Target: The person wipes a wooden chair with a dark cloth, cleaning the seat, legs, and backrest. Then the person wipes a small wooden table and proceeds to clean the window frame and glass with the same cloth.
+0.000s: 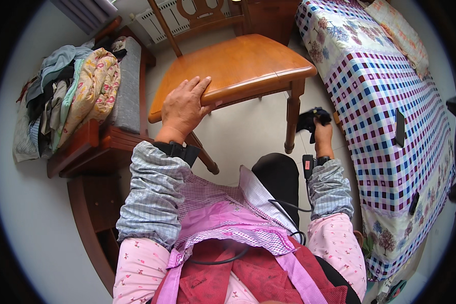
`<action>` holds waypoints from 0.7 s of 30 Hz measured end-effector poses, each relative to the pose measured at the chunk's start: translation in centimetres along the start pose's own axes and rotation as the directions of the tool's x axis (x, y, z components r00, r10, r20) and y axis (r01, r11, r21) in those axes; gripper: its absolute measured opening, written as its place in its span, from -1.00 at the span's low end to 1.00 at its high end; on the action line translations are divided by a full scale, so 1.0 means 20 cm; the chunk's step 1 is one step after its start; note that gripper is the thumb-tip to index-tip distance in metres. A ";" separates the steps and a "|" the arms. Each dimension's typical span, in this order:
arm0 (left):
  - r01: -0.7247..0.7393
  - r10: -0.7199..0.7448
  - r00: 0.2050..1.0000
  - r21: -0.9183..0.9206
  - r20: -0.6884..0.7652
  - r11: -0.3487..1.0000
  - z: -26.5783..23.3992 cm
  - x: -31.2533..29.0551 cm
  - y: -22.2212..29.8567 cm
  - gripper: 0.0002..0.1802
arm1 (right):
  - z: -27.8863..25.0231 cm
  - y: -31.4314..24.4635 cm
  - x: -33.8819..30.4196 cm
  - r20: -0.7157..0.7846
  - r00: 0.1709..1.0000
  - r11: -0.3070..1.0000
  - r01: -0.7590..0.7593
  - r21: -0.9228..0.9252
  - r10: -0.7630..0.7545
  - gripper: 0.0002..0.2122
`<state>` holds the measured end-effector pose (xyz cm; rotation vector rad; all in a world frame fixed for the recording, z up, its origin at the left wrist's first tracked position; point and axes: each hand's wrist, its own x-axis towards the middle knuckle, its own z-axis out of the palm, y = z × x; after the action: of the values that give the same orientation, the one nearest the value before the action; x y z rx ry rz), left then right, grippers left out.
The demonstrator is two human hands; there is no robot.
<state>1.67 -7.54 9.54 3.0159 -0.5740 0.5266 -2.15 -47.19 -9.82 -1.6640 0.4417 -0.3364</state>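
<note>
A wooden chair [233,66] with a glossy orange-brown seat stands in front of me. My left hand [182,104] grips its near left seat edge, fingers over the top and thumb along the front rim. To the right of the chair's front right leg, my right hand [322,133] is closed on a crumpled black cloth [307,120]. The cloth hangs low over the floor, apart from the chair leg. Part of it is hidden behind my fingers.
At left, a wooden bench with a grey cushion [125,83] carries piled clothes [61,96] and a yellow floral quilt [95,83]. A checked cloth [380,116] covers the bed-like surface at right, with a dark phone [400,128] on it. A white radiator [159,23] stands behind the chair.
</note>
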 end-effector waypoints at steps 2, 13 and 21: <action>-0.005 0.005 1.000 0.003 -0.008 1.000 0.01 0.01 0.00 -0.28 | -0.01 0.00 -0.02 -0.052 0.992 0.983 -0.105 0.150 0.114 -0.68; -0.004 0.003 1.000 -0.043 -0.019 0.999 -0.01 0.04 -0.02 -0.29 | 0.41 -0.08 0.02 0.082 0.906 0.902 0.422 -0.095 -0.415 -0.70; -0.002 0.001 0.998 -0.026 -0.057 1.000 0.00 0.01 0.00 -0.30 | 0.27 0.25 -0.12 0.184 0.926 0.879 0.373 -0.296 -0.331 -0.69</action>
<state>1.82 -7.52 9.61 2.9660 -0.5756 0.5978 -2.28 -41.90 -15.35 -2.0843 0.0928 -0.4390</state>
